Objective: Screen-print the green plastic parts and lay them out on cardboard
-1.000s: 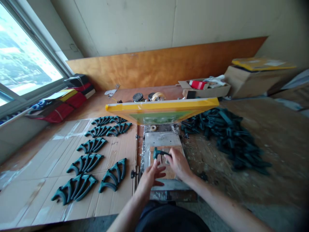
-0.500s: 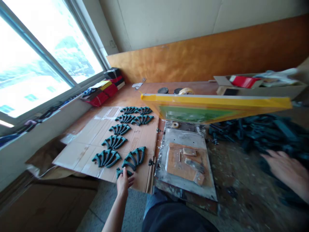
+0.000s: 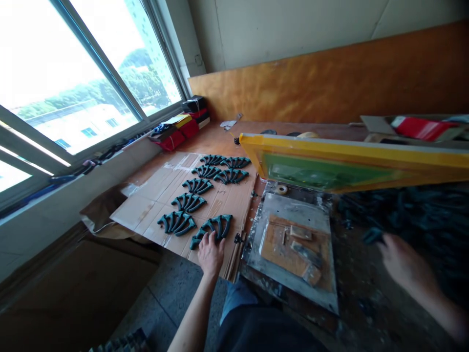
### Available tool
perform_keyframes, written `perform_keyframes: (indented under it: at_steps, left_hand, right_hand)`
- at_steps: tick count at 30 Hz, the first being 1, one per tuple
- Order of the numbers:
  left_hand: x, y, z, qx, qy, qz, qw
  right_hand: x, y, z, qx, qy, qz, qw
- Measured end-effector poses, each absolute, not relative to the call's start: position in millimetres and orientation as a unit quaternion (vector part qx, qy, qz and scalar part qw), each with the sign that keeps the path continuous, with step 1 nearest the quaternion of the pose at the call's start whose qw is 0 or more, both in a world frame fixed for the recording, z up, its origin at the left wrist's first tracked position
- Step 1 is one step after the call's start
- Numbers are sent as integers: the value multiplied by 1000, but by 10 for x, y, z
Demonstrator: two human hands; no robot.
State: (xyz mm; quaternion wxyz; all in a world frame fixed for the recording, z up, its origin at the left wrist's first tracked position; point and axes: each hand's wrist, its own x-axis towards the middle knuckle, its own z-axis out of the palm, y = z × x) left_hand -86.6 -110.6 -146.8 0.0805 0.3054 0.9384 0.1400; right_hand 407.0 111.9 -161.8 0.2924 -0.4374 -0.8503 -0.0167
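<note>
Dark green curved, handle-like parts (image 3: 177,223) lie in fanned groups on a flat cardboard sheet (image 3: 139,205). My left hand (image 3: 211,254) rests at the near end of the closest right group (image 3: 222,225), its fingers apart and touching the parts; the fingertips are partly hidden among them. On the right, my right hand (image 3: 401,259) is closed on one dark green curved part (image 3: 373,236), beside a dark heap of similar parts (image 3: 414,210). That hand is somewhat blurred.
A yellow-edged screen frame (image 3: 322,149) with a green mesh is raised over a metal plate (image 3: 252,254). On the plate lies a brown board (image 3: 274,249) with small blocks. A tape roll (image 3: 281,189) sits behind it. Boxes (image 3: 179,134) stand by the window.
My left hand has set its part against the near end of the closest group and loosened its fingers. My right hand has come away from the heap with a part. The view has shifted left.
</note>
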Motion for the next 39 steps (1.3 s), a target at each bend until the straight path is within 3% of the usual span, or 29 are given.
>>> perform_keyframes:
  at_steps: [5,9,14,19,28,34,36,39]
  left_hand:
    - [-622,-721,-1553,259,958,77,98]
    - [-674,-590,-1596,225,966,94,89]
    - [-793,-642,-1638,254,959,108,66]
    - [-1068,-482,-1632,420,900,116,19]
    - [-1860,749,-1510,535,832,98,109]
    - [-1929,900,-1574,516,842,96,124]
    - [-1849,910,-1462,514,835,151,125]
    - [-1611,1000,-1043,503,776,343,165]
  right_hand:
    - [2766,621,-1358,-322,-919,-28,226]
    - [2338,453,-1266,-274,-939,-38,203]
    - [2290,471,-1308,-292,-933,-40,209]
    - [2338,529,-1444,-297,-925,-13,237]
    - [2431,600,-1698,-305,-921,-38,238]
    - [2319,564,-1590,-329,-917,-52,220]
    - [2240,544,-1513,-306,-932,-51,186]
    - [2125,510,-1443,-268,-953,-16,139]
